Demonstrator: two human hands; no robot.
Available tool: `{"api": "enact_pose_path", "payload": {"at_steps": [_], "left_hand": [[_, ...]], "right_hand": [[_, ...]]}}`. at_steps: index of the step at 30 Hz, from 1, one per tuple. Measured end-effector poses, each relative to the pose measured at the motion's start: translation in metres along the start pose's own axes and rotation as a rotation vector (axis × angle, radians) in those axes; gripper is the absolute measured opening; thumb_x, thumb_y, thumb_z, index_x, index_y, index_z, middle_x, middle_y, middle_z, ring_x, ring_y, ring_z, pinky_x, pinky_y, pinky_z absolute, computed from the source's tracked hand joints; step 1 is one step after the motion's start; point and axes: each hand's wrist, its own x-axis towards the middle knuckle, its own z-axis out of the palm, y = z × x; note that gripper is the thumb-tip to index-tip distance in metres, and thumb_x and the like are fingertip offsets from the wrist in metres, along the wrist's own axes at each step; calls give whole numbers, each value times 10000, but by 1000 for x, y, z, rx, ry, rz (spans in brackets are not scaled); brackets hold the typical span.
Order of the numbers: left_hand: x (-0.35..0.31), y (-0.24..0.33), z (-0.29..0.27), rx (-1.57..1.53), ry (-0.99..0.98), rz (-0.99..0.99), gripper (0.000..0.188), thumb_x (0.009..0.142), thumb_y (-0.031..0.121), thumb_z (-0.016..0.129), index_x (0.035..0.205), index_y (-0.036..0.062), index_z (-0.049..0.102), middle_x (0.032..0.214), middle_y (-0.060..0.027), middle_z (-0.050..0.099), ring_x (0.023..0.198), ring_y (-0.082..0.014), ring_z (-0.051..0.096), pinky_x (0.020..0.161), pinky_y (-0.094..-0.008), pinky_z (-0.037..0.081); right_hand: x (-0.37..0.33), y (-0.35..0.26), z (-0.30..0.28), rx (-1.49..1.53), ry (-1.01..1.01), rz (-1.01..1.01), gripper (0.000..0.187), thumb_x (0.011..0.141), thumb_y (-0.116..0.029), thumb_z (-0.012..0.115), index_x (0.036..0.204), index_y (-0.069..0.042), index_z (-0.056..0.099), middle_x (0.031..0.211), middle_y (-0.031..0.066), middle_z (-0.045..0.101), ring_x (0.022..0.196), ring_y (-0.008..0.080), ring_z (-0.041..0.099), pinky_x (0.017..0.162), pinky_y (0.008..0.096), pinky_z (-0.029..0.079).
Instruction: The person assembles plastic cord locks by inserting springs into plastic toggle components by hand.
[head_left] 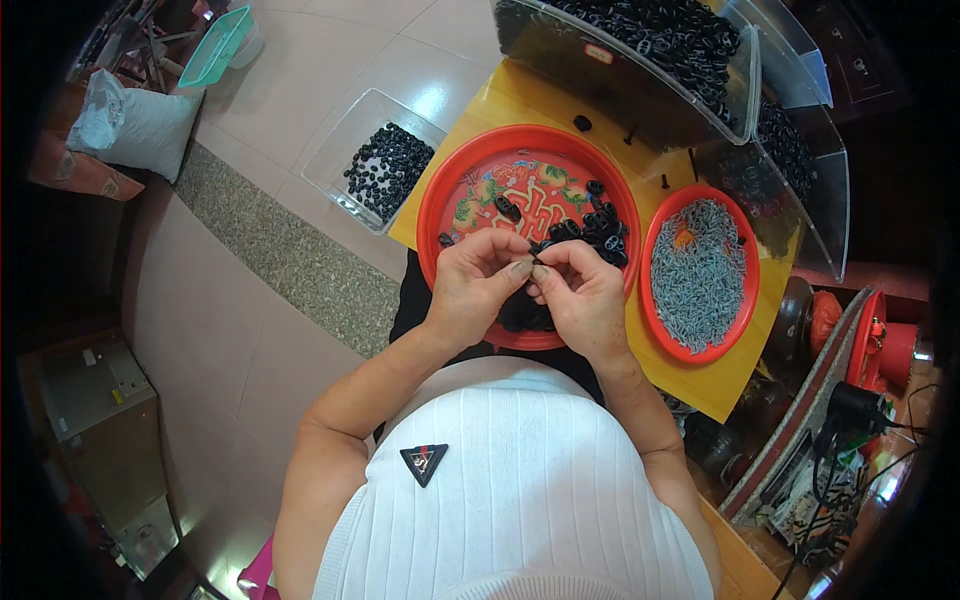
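My left hand [477,285] and my right hand [580,295] meet fingertip to fingertip over the near rim of a large red round tray [450,190] with a patterned bottom. Together they pinch a small black plastic piece [537,262] between thumbs and forefingers. A heap of similar black pieces [592,230] lies on the tray's right side, just beyond my right hand. To the right sits a smaller red oval tray [655,300] filled with several small grey metal springs [698,272].
Both trays rest on a yellow table [510,100]. Clear plastic bins [640,60] of black pieces stand at the table's far side, and another clear bin [385,160] of black pieces sits on the tiled floor at left. Cables and red objects crowd the right.
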Motion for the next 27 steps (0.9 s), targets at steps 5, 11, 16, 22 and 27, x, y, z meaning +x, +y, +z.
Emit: {"api": "enact_pose_path", "payload": {"at_steps": [5, 11, 16, 22, 27], "left_hand": [[21, 12, -14, 358, 49, 112, 289, 711, -84, 595, 987, -14, 546, 851, -56, 567, 791, -122, 562, 711, -241, 464], [58, 38, -20, 1307, -172, 582, 231, 665, -81, 577, 881, -2, 592, 861, -123, 552, 749, -242, 569, 670, -296, 460], [69, 29, -21, 1535, -351, 427, 175, 633, 32, 624, 797, -3, 576, 804, -158, 534, 821, -325, 523, 711, -392, 435], [54, 26, -17, 1323, -274, 519, 225, 668, -41, 587, 872, -25, 493, 783, -158, 523, 753, -324, 540, 641, -365, 447], [15, 25, -7, 483, -144, 81, 183, 755, -68, 566, 920, -20, 502, 836, -78, 547, 755, -140, 571, 644, -247, 477]], "right_hand": [[0, 1, -15, 157, 0, 77, 90, 802, 20, 539, 889, 14, 520, 717, 27, 553, 618, 75, 559, 535, 196, 465], [-3, -4, -25, 214, -37, 101, 90, 799, 16, 547, 885, 15, 520, 719, 32, 557, 621, 78, 564, 542, 190, 467], [-7, -2, -27, 237, -58, 132, 97, 799, 32, 538, 895, 27, 526, 725, 56, 570, 619, 95, 565, 551, 196, 472], [-8, -3, -31, 289, -70, 179, 115, 797, 20, 544, 912, 20, 543, 733, 51, 573, 623, 86, 556, 556, 192, 464], [-6, -8, -30, 398, -116, 160, 120, 795, 2, 556, 915, 11, 555, 742, 47, 577, 622, 83, 551, 551, 187, 456]]}}
